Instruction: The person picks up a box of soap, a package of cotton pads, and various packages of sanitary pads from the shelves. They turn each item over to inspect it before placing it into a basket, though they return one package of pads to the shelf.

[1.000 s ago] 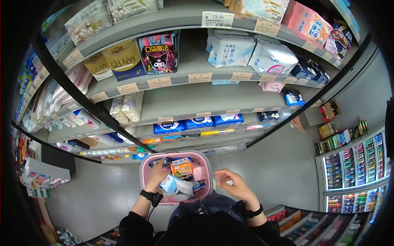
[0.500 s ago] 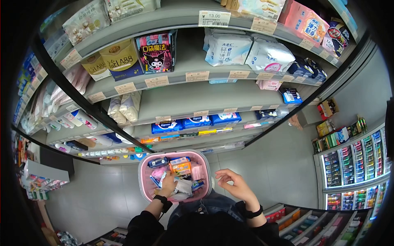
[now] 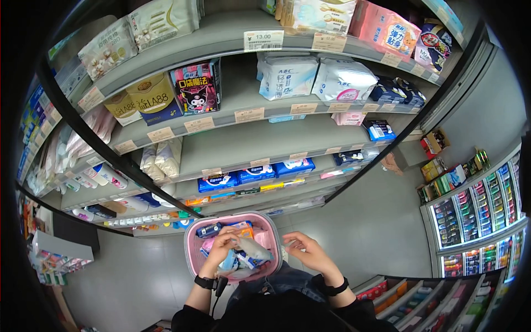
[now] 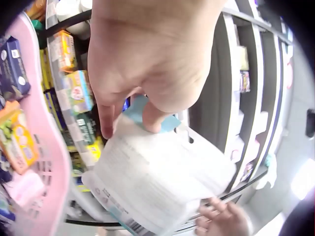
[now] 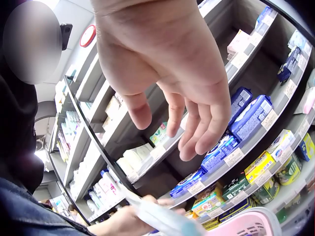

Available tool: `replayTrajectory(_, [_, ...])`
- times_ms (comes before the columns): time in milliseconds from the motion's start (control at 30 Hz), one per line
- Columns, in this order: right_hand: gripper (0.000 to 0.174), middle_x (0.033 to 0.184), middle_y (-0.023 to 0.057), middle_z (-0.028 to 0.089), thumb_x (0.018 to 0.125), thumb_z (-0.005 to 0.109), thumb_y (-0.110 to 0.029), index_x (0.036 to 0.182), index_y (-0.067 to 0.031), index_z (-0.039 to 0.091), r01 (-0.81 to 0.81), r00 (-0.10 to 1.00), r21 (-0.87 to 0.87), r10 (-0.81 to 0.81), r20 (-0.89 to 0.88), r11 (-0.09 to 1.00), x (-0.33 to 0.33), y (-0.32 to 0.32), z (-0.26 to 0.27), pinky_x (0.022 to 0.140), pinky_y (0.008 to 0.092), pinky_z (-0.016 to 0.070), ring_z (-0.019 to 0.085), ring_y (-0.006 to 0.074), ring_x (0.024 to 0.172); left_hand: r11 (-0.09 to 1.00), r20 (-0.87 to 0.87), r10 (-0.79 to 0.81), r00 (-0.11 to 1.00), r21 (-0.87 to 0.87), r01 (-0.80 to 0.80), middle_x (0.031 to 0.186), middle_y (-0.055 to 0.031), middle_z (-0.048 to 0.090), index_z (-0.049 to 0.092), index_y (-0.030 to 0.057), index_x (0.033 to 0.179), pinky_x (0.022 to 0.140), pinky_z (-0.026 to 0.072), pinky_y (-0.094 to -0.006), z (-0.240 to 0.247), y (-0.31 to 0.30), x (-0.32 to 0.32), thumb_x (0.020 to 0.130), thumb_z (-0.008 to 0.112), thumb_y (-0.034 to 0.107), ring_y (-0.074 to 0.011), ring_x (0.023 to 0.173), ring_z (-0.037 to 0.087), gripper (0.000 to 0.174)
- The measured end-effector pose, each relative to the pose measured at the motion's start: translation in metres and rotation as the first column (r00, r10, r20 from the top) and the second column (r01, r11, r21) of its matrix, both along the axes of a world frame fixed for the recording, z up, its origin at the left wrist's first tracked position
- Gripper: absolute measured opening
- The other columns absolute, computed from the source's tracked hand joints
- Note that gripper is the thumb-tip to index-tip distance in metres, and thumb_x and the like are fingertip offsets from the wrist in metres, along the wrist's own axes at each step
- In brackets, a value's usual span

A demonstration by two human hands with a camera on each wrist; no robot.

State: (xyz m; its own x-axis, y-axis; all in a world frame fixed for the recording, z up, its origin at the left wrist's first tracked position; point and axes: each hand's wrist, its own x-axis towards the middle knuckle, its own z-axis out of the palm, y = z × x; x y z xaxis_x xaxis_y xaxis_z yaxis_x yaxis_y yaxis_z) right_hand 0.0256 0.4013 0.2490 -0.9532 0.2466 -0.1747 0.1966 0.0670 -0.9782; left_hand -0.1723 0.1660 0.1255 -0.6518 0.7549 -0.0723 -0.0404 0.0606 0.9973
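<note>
My left hand [image 3: 222,247] pinches a flat white package with light-blue ends [image 4: 157,172] between thumb and fingers, over the pink basket [image 3: 276,238]. In the left wrist view the package's back has small print, a barcode and a hang hole. Under and around it in the basket lie a dark blue pack [image 3: 209,229], an orange pack [image 4: 18,142] and a pink pack [image 4: 25,188]. To the basket's right, my right hand [image 3: 307,250] hovers with relaxed, slightly bent fingers and holds nothing. In the left wrist view its fingertips appear near the package's lower corner.
Curved grey shelves [image 3: 238,141] rise beyond the basket, with white ABC packs [image 3: 287,77], a black-and-pink box [image 3: 194,88] and blue packs [image 3: 257,174]. Drinks cabinets [image 3: 475,205] stand at right. Another rack [image 3: 420,301] is behind me at lower right.
My left hand moved from the dark blue pack to the white package and raised it from the basket's contents, shifting it up and rightward. The right hand stayed beside the basket.
</note>
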Motion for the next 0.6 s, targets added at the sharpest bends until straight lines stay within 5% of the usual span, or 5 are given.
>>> replayTrajectory(133, [0.049,0.119,0.0120,0.057,0.091,0.065,-0.019,0.134,-0.0064,0.046,0.048,0.991,-0.025,-0.045,0.126,0.999,0.000,0.001,-0.007,0.080,0.0300,0.0484,0.060,0.0174,0.098,0.931,0.214,-0.130,0.968,0.362,0.045,0.120,-0.0114,0.048,0.058,0.0027,0.080,0.093,0.0511,-0.0410,0.074,0.026,0.006,0.083,0.055,-0.007,-0.0362,0.123,0.051,0.011])
replayTrajectory(233, [0.059,0.121,0.0144,0.054,0.092,0.065,-0.021,0.141,-0.0062,0.035,-0.044,0.991,-0.231,0.071,0.110,0.972,0.000,-0.001,0.003,0.083,0.0307,0.0483,0.058,0.0195,0.105,0.780,0.385,-0.254,0.887,0.624,-0.047,0.119,-0.0156,0.047,0.052,0.0047,0.085,0.093,0.0524,-0.0466,0.114,0.049,0.019,0.091,0.059,0.017,-0.0392,0.122,0.051,0.015])
replayTrajectory(333, [0.063,0.122,0.0150,0.053,0.092,0.065,-0.019,0.143,-0.0048,0.030,-0.245,0.970,-0.276,0.237,-0.060,0.929,-0.006,-0.003,0.009,0.088,0.0312,0.0475,0.057,0.0199,0.107,0.799,0.504,-0.307,0.808,0.597,-0.069,0.120,-0.0158,0.046,0.051,0.0049,0.087,0.094,0.0520,-0.0471,0.142,0.072,0.034,0.092,0.059,0.024,-0.0406,0.123,0.050,0.021])
replayTrajectory(367, [0.057,0.119,0.0118,0.055,0.091,0.067,-0.017,0.137,-0.0035,0.036,-0.245,0.969,-0.347,0.232,-0.080,0.905,-0.007,-0.002,0.009,0.090,0.0307,0.0467,0.058,0.0184,0.105,0.726,0.462,-0.428,0.777,0.687,-0.009,0.121,-0.0163,0.046,0.051,0.0052,0.088,0.096,0.0512,-0.0466,0.136,0.079,0.031,0.092,0.059,0.024,-0.0415,0.124,0.049,0.021])
replayTrajectory(600, [0.037,0.109,0.0067,0.060,0.089,0.068,-0.012,0.118,-0.0054,0.046,-0.168,0.982,-0.619,0.186,-0.037,0.767,-0.003,0.022,0.005,0.081,0.0290,0.0534,0.062,0.0157,0.098,0.758,0.269,-0.378,0.886,0.639,0.129,0.130,-0.0200,0.043,0.052,0.0043,0.091,0.095,0.0510,-0.0481,0.111,0.115,0.036,0.090,0.063,0.024,-0.0417,0.126,0.047,0.023])
